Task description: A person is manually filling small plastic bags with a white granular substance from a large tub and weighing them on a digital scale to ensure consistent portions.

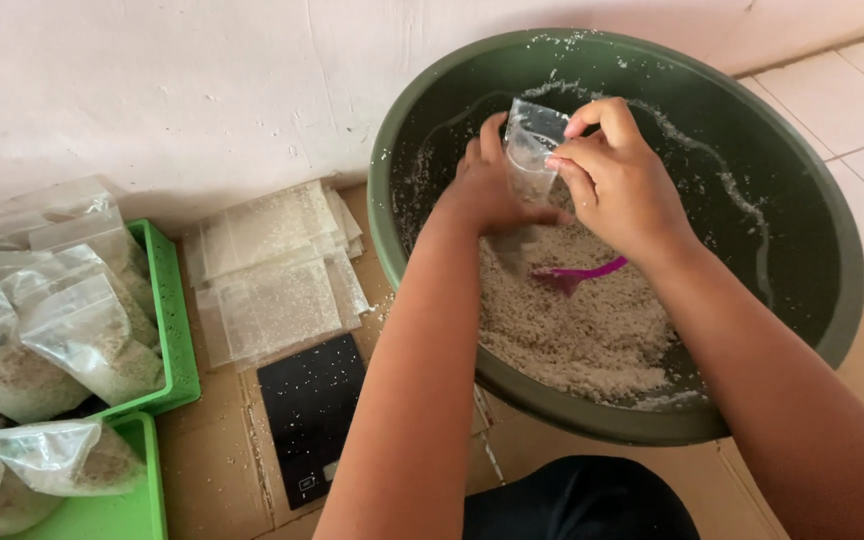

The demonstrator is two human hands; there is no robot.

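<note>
both forearms reaching into green basin [832, 300]. left hand [487, 190] curling around lower part of small clear bag [530, 150], right hand [617, 180] pinching its top edge. bag sitting upright, long axis vertical, mouth up, above rice pile [572, 320]. purple scoop [577, 275] lying in rice. basin resting on cardboard [222, 450] by white wall [202, 90].

Green baskets [177, 330] of filled bags [82, 335], flat empty bags [272, 270], black scale [310, 410] on cardboard.

My left hand [487, 185] and right hand [617, 180] are bare: no gloves, rings or watch. Forearms unsleeved. Dark clothing [577, 500] at my lap.
</note>
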